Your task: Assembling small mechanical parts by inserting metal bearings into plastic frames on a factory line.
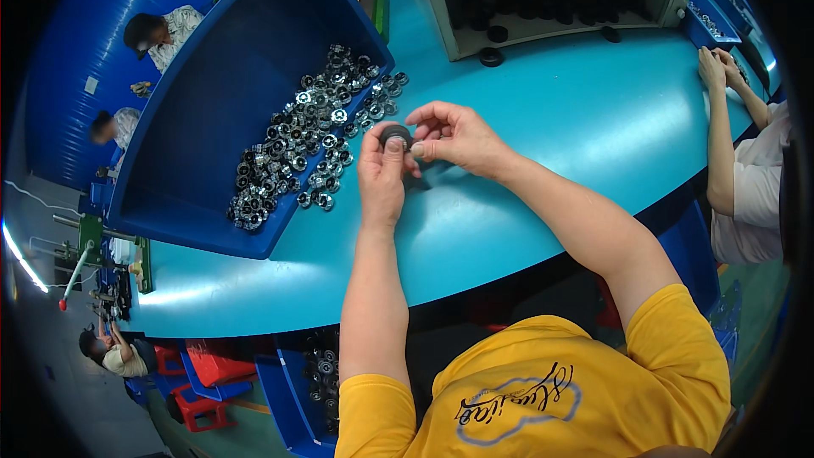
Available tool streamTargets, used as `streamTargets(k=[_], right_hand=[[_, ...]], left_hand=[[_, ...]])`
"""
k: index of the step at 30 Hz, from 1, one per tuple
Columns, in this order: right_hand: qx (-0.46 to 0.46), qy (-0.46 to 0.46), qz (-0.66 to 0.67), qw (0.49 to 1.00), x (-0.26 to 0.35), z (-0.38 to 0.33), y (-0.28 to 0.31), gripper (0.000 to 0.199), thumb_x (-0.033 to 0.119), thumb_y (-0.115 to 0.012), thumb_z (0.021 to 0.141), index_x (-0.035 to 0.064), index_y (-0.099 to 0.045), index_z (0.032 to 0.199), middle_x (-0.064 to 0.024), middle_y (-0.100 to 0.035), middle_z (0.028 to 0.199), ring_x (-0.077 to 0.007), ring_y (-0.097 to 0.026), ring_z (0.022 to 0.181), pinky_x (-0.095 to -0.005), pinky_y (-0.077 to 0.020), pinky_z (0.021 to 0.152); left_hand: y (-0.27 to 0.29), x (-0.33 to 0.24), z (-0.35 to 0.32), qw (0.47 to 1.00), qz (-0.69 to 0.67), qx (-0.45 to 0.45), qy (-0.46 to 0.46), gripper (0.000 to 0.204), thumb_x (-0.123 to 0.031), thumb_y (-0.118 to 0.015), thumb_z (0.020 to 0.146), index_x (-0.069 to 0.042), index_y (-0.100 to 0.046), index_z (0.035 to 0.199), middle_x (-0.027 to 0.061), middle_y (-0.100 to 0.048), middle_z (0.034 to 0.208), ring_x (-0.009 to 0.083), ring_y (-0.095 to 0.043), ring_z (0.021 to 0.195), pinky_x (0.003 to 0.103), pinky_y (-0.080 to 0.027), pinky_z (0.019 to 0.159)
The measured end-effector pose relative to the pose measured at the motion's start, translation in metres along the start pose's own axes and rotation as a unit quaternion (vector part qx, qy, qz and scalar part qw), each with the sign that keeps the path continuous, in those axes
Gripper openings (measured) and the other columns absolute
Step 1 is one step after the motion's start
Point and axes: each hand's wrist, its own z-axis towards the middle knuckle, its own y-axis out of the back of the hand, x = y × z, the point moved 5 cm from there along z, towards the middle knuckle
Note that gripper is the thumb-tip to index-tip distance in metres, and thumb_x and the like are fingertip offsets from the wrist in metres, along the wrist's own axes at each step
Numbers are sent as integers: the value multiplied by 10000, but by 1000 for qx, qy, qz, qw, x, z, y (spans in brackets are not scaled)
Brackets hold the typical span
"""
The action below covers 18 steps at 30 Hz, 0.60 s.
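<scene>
A small black wheel (395,132) with a shiny hub is gripped between the thumb and fingers of my left hand (381,171), above the turquoise table (526,153). My right hand (458,141) is right beside it, thumb and forefinger pinched close to the wheel's edge. Whatever small thing that pinch may hold is too hidden to make out. Just left of my hands, many shiny metal-and-black round parts (297,148) spill from a tilted blue bin (203,119) onto the table.
A metal box (560,34) with dark round pieces inside stands at the back, a few loose black rings (491,57) before it. At the right sits a co-worker, forearms (721,127) on the table. Below the table's left edge are a blue crate (292,399) of parts and red stools (203,407).
</scene>
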Motion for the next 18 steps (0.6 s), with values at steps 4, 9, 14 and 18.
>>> streamTargets(k=[4,9,14,18], right_hand=[[5,-30,11,999,-5,2,4,347,107,-759,883,5,-645,1194,-30,-635,930,-87,-629,812,-256,-582,713],[18,-38,0,999,-12,2,2,330,136,-740,913,4,-638,1198,-25,-637,926,-84,-627,799,-248,-572,707],[36,-33,-2,999,-10,1,-4,309,163,-721,937,11,-639,1193,-23,-644,924,-87,-631,802,-245,-561,706],[37,-56,7,998,-8,2,-4,281,174,-699,962,27,-630,1191,-26,-655,957,-89,-631,813,-248,-551,738]], left_hand=[[7,-4,-1,999,-13,-26,-22,269,-258,-593,1034,-85,-530,1230,31,-576,888,77,-529,690,230,-471,572],[2,-9,-5,998,22,-39,-33,232,-261,-583,1039,-89,-551,1192,15,-566,868,70,-545,697,208,-443,494],[4,-5,-4,996,43,-72,-23,215,-241,-569,1046,-94,-547,1201,-4,-559,875,68,-533,694,211,-453,507],[-5,6,0,1000,-3,-5,15,222,-207,-546,1054,-91,-530,1242,-2,-563,899,67,-510,685,225,-469,544]])
